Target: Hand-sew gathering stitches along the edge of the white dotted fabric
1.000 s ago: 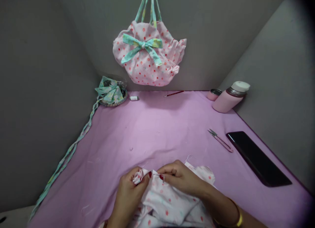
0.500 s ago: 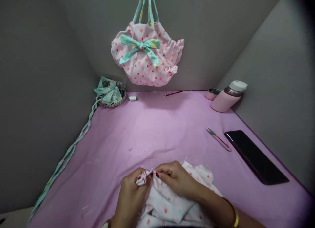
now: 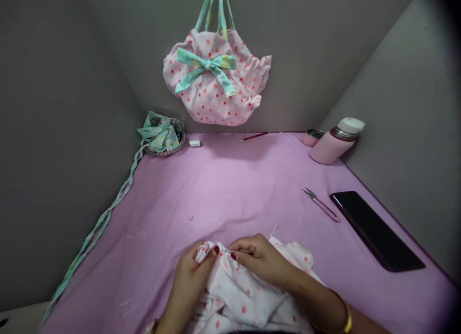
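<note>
From my remote post I watch a lilac tablecloth (image 3: 230, 175) spread beneath grey walls, with a pink dotted fabric piece (image 3: 216, 103) hanging above its far edge. The spotted white cloth (image 3: 252, 300) lies bunched at the near edge, its upper border raised in both hands; a twisted green cord (image 3: 104, 218) trails down the left side.

The left hand (image 3: 187, 281) pinches the border between thumb and fingers, a curled end bulging from its grasp, while the right hand (image 3: 266, 264) pinches the same border just beside it. Whether a needle sits between those fingertips is too small for me to tell. Half a second ago the two thumbs nearly met; now they have parted slightly, baring a short stretch of border. I judge that a small adjustment of hold, with the work still centred on that edge.

Beyond lie a black slab (image 3: 378, 230), probably a phone, a pink bottle (image 3: 329, 146), a basket (image 3: 165, 153) of green fabric, thread snips (image 3: 326, 210), a small pink cup (image 3: 310, 139), a slim red stick (image 3: 254, 137) and a white spool (image 3: 195, 143).
</note>
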The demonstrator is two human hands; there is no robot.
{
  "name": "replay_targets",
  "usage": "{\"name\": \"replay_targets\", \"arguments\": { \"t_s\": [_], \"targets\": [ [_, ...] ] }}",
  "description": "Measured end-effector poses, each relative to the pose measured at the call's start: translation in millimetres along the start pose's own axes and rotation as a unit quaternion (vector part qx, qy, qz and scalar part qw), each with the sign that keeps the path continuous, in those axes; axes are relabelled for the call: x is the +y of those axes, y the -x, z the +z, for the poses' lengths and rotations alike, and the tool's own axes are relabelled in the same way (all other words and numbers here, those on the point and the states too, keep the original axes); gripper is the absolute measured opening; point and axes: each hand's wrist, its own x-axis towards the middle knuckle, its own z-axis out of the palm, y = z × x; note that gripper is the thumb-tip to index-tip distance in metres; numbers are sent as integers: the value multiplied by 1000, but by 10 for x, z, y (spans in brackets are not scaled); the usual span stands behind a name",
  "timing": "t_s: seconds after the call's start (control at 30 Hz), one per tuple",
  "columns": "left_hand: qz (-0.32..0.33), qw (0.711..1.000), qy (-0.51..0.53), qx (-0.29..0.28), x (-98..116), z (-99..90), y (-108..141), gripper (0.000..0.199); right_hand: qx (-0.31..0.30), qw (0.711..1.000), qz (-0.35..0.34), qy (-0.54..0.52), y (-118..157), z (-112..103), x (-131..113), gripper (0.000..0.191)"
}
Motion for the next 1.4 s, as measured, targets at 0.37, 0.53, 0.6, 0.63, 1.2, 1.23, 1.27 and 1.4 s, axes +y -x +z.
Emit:
{"name": "replay_targets", "arguments": {
  "t_s": [0.37, 0.53, 0.6, 0.63, 1.2, 1.23, 1.27, 1.4],
  "targets": [
    [-107, 965, 213, -111, 86, 11, 48, 19, -31, 994, 15, -100, 4, -39, -10, 20],
    [-113, 956, 243, -119, 113, 10, 79, 20, -39, 994, -1, -102, -2, -54, -39, 20],
    [-117, 954, 248, -119, 118, 13, 83, 20, -41, 993, -3, -109, -6, -53, -43, 20],
    [-118, 954, 249, -120, 121, 17, 83, 21, -40, 993, -4, -112, -9, -51, -43, 20],
    [-105, 960, 223, -131, 55, 23, 58, 23, -25, 993, 12, -113, -3, -33, -2, 16],
    [-109, 962, 217, -128, 39, 30, 47, 24, -25, 994, 11, -108, -3, -33, 2, 16],
    [-111, 963, 212, -126, 24, 35, 36, 24, -27, 994, 10, -104, -2, -33, 7, 16],
    [-113, 964, 208, -120, 9, 34, 19, 25, -24, 994, 10, -103, -2, -34, 13, 16]
  ]
}}
